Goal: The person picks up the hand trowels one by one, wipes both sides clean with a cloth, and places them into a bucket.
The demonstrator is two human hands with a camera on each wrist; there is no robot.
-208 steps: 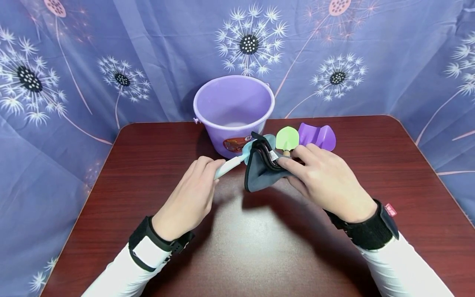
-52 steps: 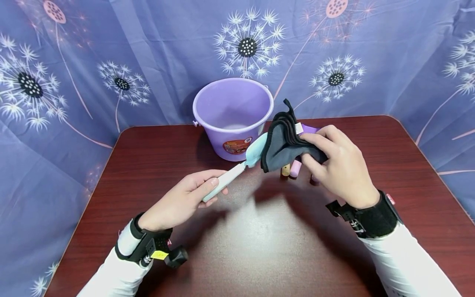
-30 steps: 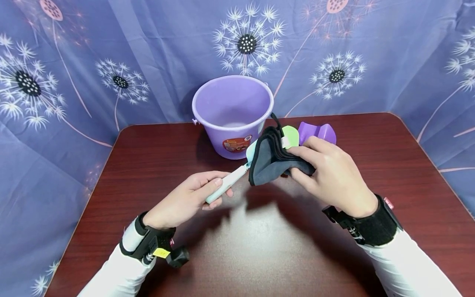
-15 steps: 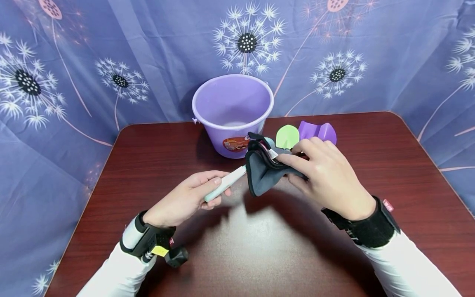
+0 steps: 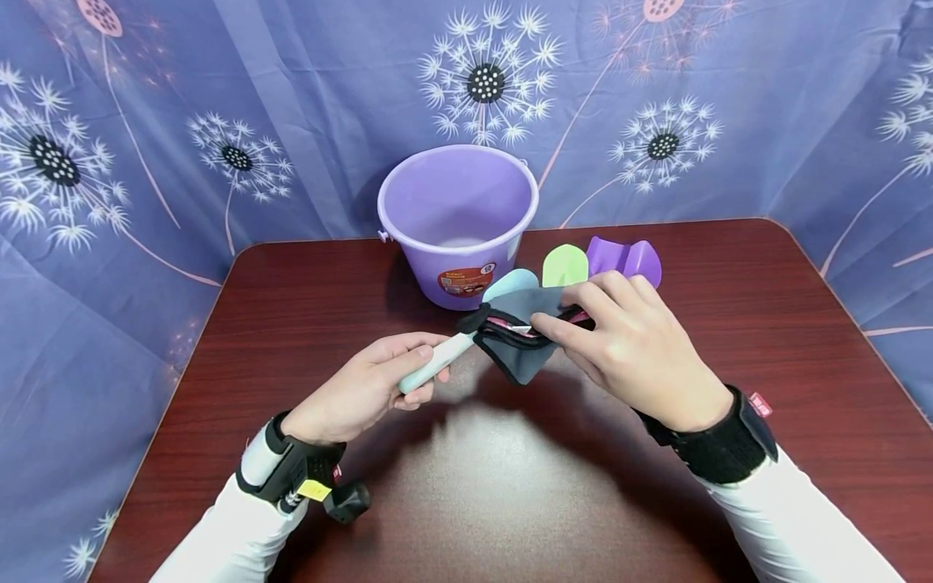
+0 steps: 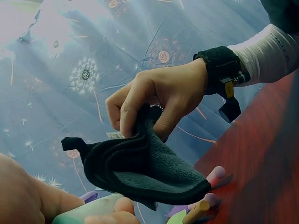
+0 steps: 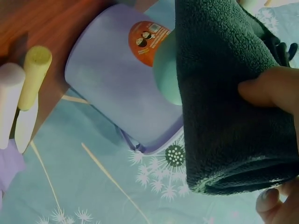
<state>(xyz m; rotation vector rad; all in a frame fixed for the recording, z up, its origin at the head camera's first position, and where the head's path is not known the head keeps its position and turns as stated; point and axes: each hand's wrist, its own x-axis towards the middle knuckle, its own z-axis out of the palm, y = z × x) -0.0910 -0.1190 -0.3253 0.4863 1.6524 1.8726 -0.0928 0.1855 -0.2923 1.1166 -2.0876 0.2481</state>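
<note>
My left hand (image 5: pixel 364 382) holds a toy shovel by its pale handle (image 5: pixel 437 364), thumb on top and fingers beneath. Its light blue blade (image 5: pixel 513 281) points up and right, partly behind a folded grey cloth (image 5: pixel 528 366) with black edging. Pinched between my right thumb and fingers, the cloth hangs from my right hand (image 5: pixel 630 344) and overlaps the shovel's neck. In the left wrist view the cloth (image 6: pixel 163 170) droops in layers just beyond the handle (image 6: pixel 93 208). The right wrist view shows the cloth (image 7: pixel 224 107) covering part of the blade (image 7: pixel 166 70).
A purple bucket (image 5: pixel 430 275) with a red label stands at the back of the dark red wooden table (image 5: pixel 306 300). To its right lie a green shovel (image 5: pixel 564 263) and a purple scoop (image 5: pixel 641 263). A dandelion-print curtain (image 5: pixel 328 81) hangs behind.
The right hand has moved the cloth down and left from the blade to the shovel's neck. Since the oldest frame, my left hand has turned from a grip over the handle to one from beneath.
</note>
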